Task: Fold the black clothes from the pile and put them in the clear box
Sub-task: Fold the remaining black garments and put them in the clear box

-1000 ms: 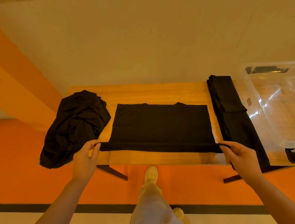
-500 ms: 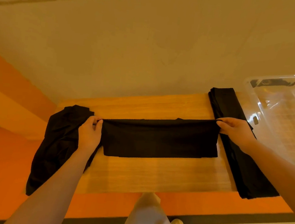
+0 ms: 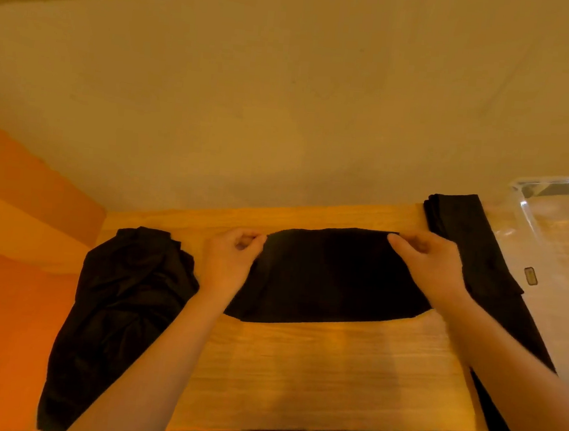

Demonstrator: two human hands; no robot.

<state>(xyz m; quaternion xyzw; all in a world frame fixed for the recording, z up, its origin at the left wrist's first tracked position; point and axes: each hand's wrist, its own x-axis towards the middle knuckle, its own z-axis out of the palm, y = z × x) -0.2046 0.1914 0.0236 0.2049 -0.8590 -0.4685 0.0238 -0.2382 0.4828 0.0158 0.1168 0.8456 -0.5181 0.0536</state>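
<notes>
Both hands pinch folded black garment (image 3: 332, 278) mid tabletop (image 3: 331, 374): left hand (image 3: 229, 262) at its 9 o'clock end, right hand (image 3: 426, 265) at 3. Pile (image 3: 120, 307) at 9; clear box (image 3: 555, 246) at 3.

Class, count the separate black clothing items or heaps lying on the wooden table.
3: a crumpled pile at the left edge, the garment being folded in the middle, and a folded one beside the clear box. The pile may hide more.
</notes>
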